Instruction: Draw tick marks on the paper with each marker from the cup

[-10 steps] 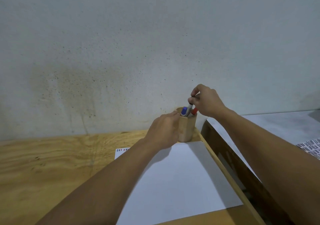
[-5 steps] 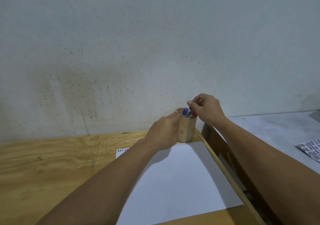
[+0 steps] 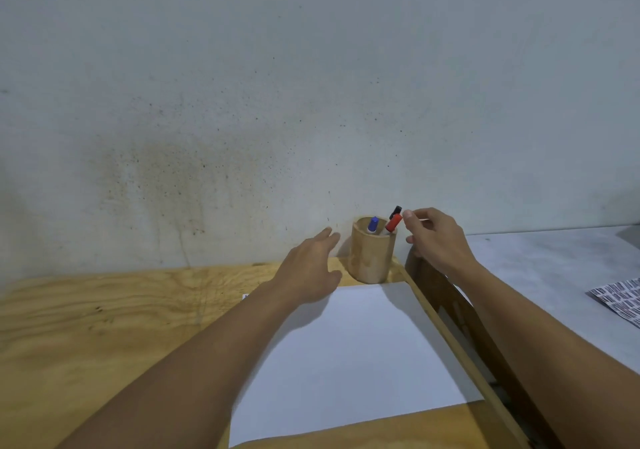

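A round wooden cup stands against the wall at the far end of the plywood table. Three markers stick out of it: a blue-capped one, a red-capped one and a black-capped one. A blank white sheet of paper lies in front of the cup. My left hand hovers just left of the cup, fingers spread, not touching it. My right hand is just right of the markers, fingers loosely curled, holding nothing.
The plywood table ends at a raised wooden edge on the right. Beyond it is a grey surface with a black-and-white patterned sheet. A stained wall rises directly behind the cup.
My right hand has let go of the markers and drawn back to the right. My left hand has released the cup and opened, shifting left. All three markers stand in the cup.
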